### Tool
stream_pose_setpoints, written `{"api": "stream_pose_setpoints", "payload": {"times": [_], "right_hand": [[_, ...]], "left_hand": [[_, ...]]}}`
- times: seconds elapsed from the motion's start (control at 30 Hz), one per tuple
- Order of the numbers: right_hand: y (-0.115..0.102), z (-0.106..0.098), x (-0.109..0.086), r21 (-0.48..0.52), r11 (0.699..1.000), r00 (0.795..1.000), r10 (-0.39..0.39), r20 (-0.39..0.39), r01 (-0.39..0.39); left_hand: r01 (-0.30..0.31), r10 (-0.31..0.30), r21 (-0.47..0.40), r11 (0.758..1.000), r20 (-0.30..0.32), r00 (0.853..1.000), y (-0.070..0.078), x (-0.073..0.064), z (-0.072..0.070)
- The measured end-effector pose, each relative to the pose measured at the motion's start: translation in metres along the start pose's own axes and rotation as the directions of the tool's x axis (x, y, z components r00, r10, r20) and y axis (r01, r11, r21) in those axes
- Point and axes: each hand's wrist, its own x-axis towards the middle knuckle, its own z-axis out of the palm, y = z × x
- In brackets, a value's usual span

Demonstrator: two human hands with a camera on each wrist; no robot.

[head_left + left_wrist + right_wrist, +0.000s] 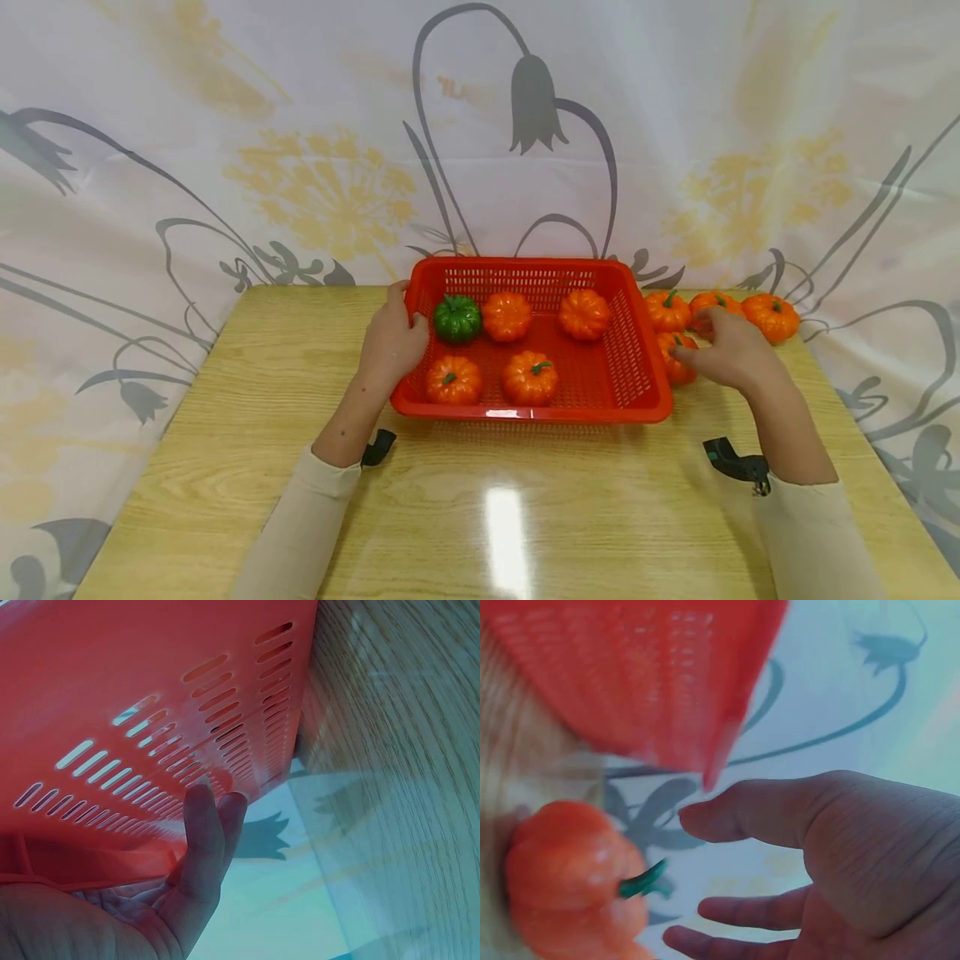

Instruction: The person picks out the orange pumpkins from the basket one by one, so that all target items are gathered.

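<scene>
My left hand (393, 342) grips the left rim of a red plastic basket (525, 414), with fingers (201, 840) against its slotted outer wall. Inside the basket sit a small green pumpkin (457, 319) and several orange pumpkins, one of them (530, 379) near the front wall. My right hand (731, 348) hovers just right of the basket with thumb and fingers spread, nothing between them. Beneath it is an orange pumpkin (677, 367) with a green stem, partly hidden by the thumb. The right wrist view shows a green-stemmed orange pumpkin (577, 877) left of the fingertips.
More orange pumpkins stand behind the right hand along the table's back edge, the outermost (771, 318) at the far right. The wooden table (450, 517) meets a flower-printed cloth (315, 167) at the back. Dark straps (738, 467) hang at both wrists.
</scene>
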Motion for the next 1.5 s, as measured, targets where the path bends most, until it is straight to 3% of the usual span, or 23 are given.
{"api": "stream_pose_setpoints", "payload": {"times": [0.17,0.73,0.97,1.5], "right_hand": [[-0.02,-0.001,-0.012,0.013,0.997,0.993,-0.071,-0.092,0.073],[-0.082,0.023,-0.044,0.035,0.966,0.96,-0.251,-0.123,0.257],[-0.104,0.039,-0.04,-0.002,0.951,0.948,-0.309,-0.082,0.31],[-0.129,0.072,-0.014,-0.05,0.946,0.947,-0.318,0.04,0.319]], "left_hand": [[-0.005,0.005,0.005,1.0,-0.005,1.0,0.001,0.001,0.0],[-0.003,0.003,0.005,1.0,0.002,1.0,0.0,0.0,0.002],[0.003,-0.003,-0.002,1.0,-0.003,1.0,0.0,0.0,0.001],[-0.002,0.002,0.009,1.0,-0.003,1.0,-0.001,0.001,0.002]]}}
